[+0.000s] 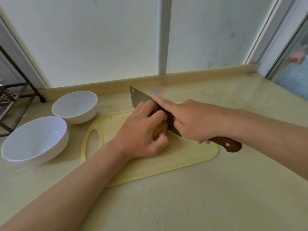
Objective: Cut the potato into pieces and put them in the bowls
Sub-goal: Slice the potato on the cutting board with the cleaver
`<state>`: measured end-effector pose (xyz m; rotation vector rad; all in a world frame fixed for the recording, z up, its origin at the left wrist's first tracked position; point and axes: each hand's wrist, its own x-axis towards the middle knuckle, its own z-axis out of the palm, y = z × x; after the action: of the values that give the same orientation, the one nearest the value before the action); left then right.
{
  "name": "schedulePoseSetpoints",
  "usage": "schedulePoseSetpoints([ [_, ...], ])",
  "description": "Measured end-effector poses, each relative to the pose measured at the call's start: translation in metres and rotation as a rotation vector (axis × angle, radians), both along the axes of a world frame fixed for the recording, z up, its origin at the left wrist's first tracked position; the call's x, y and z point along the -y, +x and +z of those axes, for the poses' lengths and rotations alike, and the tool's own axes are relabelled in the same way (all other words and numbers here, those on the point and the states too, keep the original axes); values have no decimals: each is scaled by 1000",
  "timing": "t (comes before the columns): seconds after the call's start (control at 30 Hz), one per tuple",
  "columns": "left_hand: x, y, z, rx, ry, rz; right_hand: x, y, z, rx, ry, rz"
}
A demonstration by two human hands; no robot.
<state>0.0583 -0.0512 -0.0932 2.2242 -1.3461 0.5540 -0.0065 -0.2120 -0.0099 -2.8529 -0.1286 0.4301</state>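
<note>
Plainly the cutting step is in hand, and by the look of things it is early: neither the near bowl nor the far bowl has any potato in it, and no loose pieces show on the cutting board. The potato lies on the board near its middle, mostly covered by the left hand, whose fingers and thumb curl over it and hold it down; only a brown patch of skin shows below the knuckles. The right hand is wrapped round the wooden handle of the knife, with the forefinger stretched along the top of the blade. The blade stands on edge just beside the left knuckles, touching or very close to the potato's right side. Whether it has entered the flesh cannot be told, since the hands hide the contact. The next move probably calls for a firm, straight press down to the board, with the left fingertips tucked back from the edge. After that the cut pieces need carrying left across the counter to the two bowls beside the board.
</note>
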Motion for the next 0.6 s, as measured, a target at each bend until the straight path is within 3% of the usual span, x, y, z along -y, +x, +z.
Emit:
schedulePoseSetpoints([
  [0.6, -4, 2, 2, -18, -3, -52, 4, -24, 31, 61, 31, -74],
])
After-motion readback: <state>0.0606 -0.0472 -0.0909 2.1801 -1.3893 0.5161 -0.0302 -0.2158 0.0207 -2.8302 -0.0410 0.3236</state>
